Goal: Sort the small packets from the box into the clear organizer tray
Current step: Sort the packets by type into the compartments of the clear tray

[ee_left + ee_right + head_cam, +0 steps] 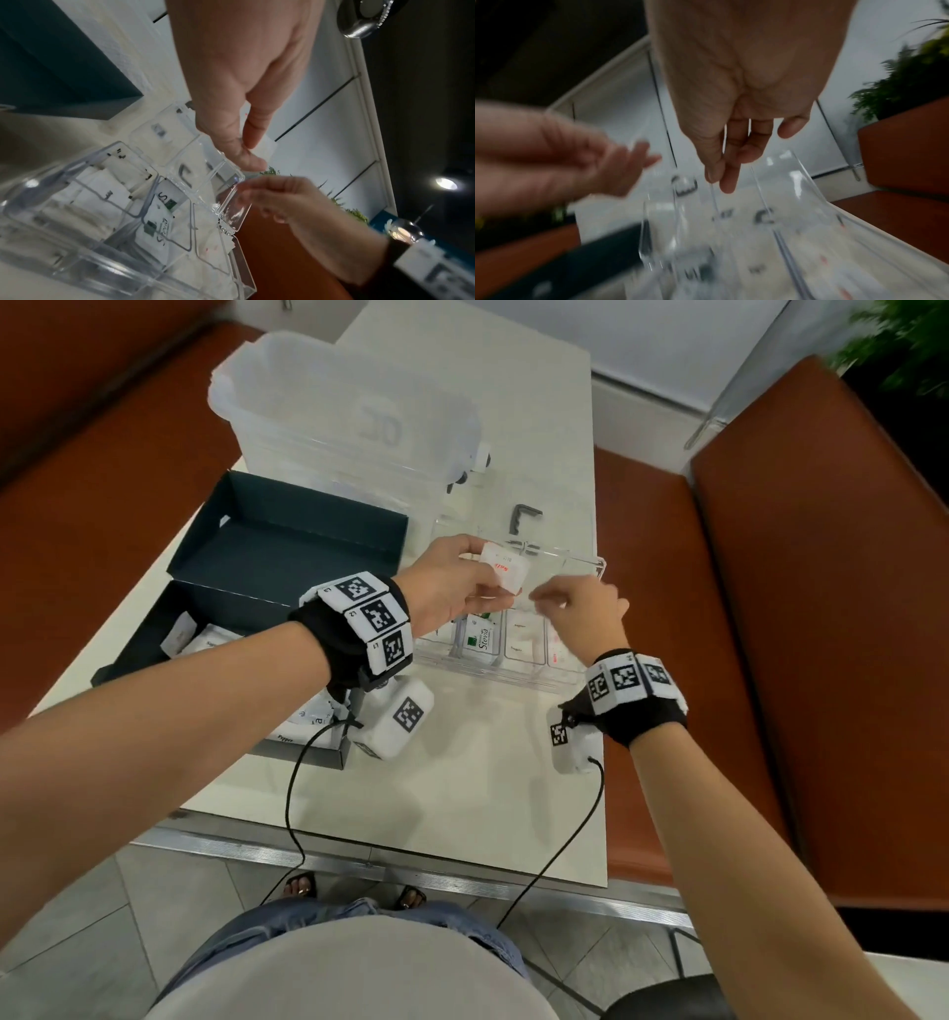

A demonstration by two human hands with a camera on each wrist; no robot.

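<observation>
White paper, pinched between thumb and fingers: that is the small packet [506, 568] with red print in the person's left hand [452, 588], held in the air above the clear tray [590, 564]. Just beside that pinch, on its right, the right hand [580, 608] hovers with thumb and forefinger drawn together; the blur keeps me from telling whether they hold anything. Directly under both hands the tray's compartments already carry packets, among them a green-marked one [482, 642] below the left wrist and white ones [524, 636] under the right hand. Off behind the left forearm sits the dark box [154, 639] with more packets [179, 634] lying inside, its lid [287, 531] open beside it. Beyond the grip stands a frosted plastic bin [339, 408] on the pale table [462, 788].
</observation>
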